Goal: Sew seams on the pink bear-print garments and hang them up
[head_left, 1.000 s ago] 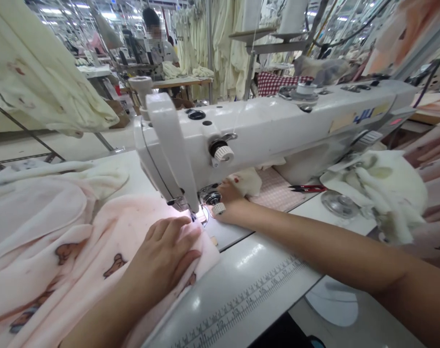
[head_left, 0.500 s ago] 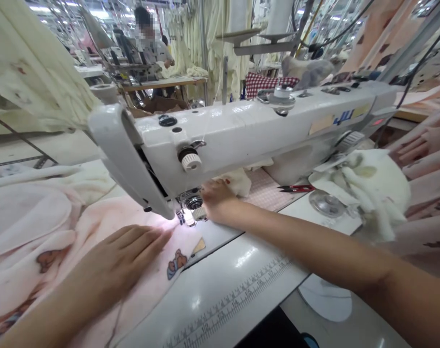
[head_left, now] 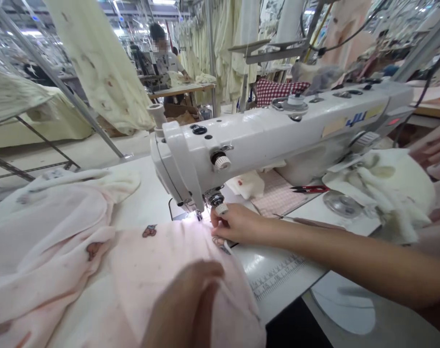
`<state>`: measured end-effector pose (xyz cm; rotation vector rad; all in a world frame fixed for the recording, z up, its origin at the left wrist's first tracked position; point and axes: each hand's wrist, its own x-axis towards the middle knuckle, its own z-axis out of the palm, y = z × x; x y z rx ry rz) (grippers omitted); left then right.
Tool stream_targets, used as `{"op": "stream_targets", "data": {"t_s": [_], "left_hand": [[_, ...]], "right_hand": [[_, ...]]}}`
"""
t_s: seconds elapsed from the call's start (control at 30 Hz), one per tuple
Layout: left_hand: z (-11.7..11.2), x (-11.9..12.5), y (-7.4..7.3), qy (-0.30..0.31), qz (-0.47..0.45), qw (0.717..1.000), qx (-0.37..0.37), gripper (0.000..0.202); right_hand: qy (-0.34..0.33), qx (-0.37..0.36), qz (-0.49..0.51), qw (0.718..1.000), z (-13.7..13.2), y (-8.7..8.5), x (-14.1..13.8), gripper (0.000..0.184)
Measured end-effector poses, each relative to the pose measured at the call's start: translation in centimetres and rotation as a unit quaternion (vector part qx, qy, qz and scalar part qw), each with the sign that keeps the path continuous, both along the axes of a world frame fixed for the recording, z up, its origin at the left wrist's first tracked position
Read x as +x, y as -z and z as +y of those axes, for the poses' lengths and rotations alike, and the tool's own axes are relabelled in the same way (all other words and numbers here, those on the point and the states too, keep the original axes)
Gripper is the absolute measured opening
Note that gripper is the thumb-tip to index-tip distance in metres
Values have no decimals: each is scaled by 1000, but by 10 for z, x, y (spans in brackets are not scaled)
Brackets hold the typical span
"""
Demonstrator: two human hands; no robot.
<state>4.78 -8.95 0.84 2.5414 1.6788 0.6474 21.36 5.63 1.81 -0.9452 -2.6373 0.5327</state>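
My right hand (head_left: 237,224) pinches the edge of a pink fleece fabric (head_left: 150,261) with printed brown bears, just right of the lit presser foot (head_left: 199,216) of a white sewing machine (head_left: 263,140). Nearer to me, my left hand (head_left: 191,290) is curled over the same fabric at its right side, blurred, with its fingertips partly hidden. The fabric lies flat under the needle area and bunches up toward the left and front.
Thread snips with red handles (head_left: 316,189) lie under the machine arm, beside a pink checked cloth (head_left: 277,195). Cream fabric (head_left: 382,188) is heaped at the right near a clear bobbin-like disc (head_left: 341,203). A printed ruler (head_left: 277,278) runs along the table edge. Another person (head_left: 165,60) works behind.
My left hand has moved right and toward me, drawing the pink fabric round. My right hand has come forward from behind the presser foot to the fabric's edge. The camera view has shifted left.
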Motion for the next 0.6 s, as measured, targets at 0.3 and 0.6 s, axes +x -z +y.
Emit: {"op": "stream_targets", "data": {"t_s": [0.3,0.6], "left_hand": [[49,-25,6,24,34,998,50,30],[50,-22,9,-8,89,996,14,30]], "right_hand": [[-26,175,94,980,-15,-2,12,16],[-101,-8,-98,990,-56,10,24,84]]}}
